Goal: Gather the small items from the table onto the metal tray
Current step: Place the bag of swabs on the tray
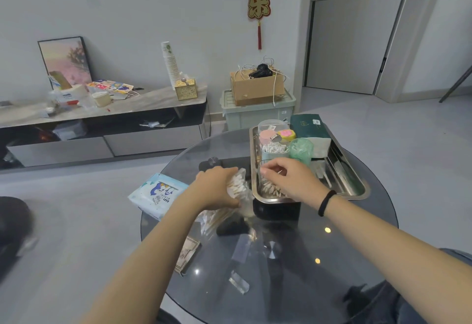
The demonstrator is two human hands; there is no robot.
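Observation:
A long metal tray (355, 183) rests on a black box on the round glass table (293, 259). In it stand a cup of cotton swabs (274, 151), a green cup (301, 150), pink and yellow small items and a dark green tissue pack (307, 125). My left hand (217, 188) grips a clear bag of cotton swabs (238, 189) just left of the tray's near end. My right hand (291, 179) is over the tray's near end, fingertips pinched on a few swabs above a loose pile (270, 190).
A blue-and-white wipes pack (158, 194) lies at the table's left edge. A small card packet (187, 256), a clear plastic piece (238, 285) and a dark object (232, 227) lie on the near glass. A low cabinet and a storage bin with a cardboard box stand behind.

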